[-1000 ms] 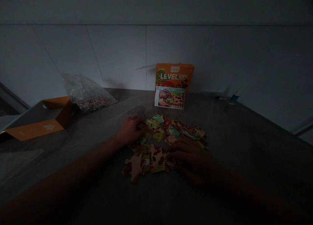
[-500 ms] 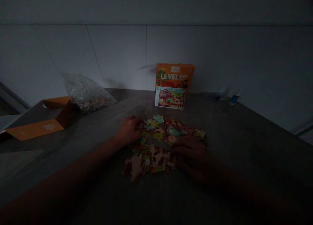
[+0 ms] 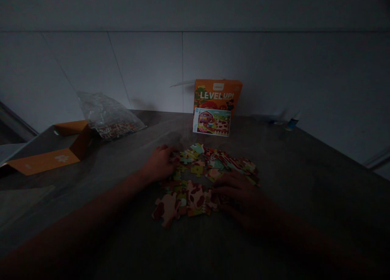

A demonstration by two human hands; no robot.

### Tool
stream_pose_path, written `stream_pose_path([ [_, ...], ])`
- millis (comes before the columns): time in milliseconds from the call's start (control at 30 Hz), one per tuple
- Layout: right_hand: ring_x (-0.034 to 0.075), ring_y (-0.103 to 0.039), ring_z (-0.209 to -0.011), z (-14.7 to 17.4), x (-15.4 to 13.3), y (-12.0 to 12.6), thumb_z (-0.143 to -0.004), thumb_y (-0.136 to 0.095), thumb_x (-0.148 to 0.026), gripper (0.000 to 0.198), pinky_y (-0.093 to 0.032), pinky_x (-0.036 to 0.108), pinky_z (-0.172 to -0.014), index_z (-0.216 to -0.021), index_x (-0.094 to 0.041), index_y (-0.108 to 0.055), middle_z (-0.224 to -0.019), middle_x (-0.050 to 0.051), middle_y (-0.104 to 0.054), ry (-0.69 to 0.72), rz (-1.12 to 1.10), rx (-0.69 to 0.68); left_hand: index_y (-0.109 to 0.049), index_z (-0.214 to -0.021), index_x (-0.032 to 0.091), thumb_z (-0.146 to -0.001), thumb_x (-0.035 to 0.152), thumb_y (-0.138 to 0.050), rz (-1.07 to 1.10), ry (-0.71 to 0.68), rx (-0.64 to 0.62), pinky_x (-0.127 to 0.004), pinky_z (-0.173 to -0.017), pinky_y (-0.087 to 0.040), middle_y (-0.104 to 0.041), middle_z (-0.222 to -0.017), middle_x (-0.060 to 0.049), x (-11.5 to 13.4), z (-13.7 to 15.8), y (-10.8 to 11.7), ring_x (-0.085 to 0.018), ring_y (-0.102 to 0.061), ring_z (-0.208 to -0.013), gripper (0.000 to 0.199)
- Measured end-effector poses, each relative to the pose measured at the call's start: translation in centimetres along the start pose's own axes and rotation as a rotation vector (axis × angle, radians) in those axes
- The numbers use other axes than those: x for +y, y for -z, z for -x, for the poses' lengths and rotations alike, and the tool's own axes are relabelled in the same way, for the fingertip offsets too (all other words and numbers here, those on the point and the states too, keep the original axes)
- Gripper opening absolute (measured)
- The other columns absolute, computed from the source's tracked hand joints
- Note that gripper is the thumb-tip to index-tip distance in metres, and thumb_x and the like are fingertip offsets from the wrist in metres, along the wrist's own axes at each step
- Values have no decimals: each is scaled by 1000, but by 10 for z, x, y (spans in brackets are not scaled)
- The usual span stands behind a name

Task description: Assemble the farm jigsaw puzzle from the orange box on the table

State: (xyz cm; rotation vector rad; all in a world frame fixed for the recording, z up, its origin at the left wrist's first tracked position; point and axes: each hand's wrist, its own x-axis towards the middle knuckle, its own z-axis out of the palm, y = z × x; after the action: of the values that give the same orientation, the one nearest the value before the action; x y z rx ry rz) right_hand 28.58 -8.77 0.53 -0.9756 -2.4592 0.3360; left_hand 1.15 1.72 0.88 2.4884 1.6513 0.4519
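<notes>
In dim light, several jigsaw puzzle pieces [image 3: 197, 170] lie in a loose cluster on the grey table. My left hand [image 3: 160, 163] rests at the cluster's left side, its curled fingers on a pinkish puzzle piece [image 3: 175, 158] that they partly hide. Across from it, my right hand [image 3: 240, 194] bends over the right side, fingers and thumb around a dark puzzle piece [image 3: 223, 199]. Between and below the hands lie cow-patterned pieces [image 3: 196, 197], some seemingly touching. A pink and brown piece [image 3: 166, 209] lies at the near left. Overlapping red and white pieces [image 3: 224, 158] are heaped behind my right hand.
An orange "LEVEL UP!" box [image 3: 217, 94] stands by the wall with a farm picture card [image 3: 212, 122] leaning on it. At left are an open orange box tray [image 3: 45, 160] and a clear bag of pieces [image 3: 114, 119]. A small blue-labelled object [image 3: 291, 124] stands back right.
My hands stay in nearly the same places, with only slight finger shifts. The pieces lie almost as before.
</notes>
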Motion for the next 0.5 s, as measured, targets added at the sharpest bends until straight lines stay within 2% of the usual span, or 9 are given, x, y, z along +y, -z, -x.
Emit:
stream_pose_path([
  [167,23,-56,-107,1,6,-4,-91,-54,-20,22,-47,42,-91,-109,-21,-67,-110,9,-64,1,36,30,-68,-114,17,-89,24,-43,-32,-99,11,-32,-93,-48,-62,-111,-11,-3,1,-1,-22,-61,-101,35],
  [233,23,-56,-107,1,7,-5,-92,-53,-20,22,-47,42,-91,-110,-20,-66,-111,10,-64,-13,70,68,-70,-109,15,-91,32,-44,-112,-55,48,-36,-96,-46,-63,-106,-12,-3,2,-1,-24,-60,-102,35],
  [333,24,-56,-108,2,4,-3,-93,-51,-20,25,-47,44,-90,-113,-20,-66,-114,12,-63,-14,120,114,-72,-98,14,-88,53,-48,-195,34,46,-42,-95,-45,-64,-98,-13,-2,3,0,-29,-58,-103,47],
  [400,26,-54,-111,3,-2,-1,-92,-53,-23,26,-47,45,-91,-115,-23,-66,-119,12,-61,28,130,73,-71,-97,14,-84,59,-49,-184,63,16,-41,-92,-46,-63,-99,-14,-1,3,2,-30,-58,-102,52],
  [500,30,-48,-120,2,-12,0,-89,-58,-32,31,-43,52,-96,-120,-30,-64,-132,9,-55,129,141,-46,-71,-99,15,-81,55,-52,-149,75,-18,-38,-90,-47,-64,-100,-14,-3,0,3,-29,-60,-100,48],
])
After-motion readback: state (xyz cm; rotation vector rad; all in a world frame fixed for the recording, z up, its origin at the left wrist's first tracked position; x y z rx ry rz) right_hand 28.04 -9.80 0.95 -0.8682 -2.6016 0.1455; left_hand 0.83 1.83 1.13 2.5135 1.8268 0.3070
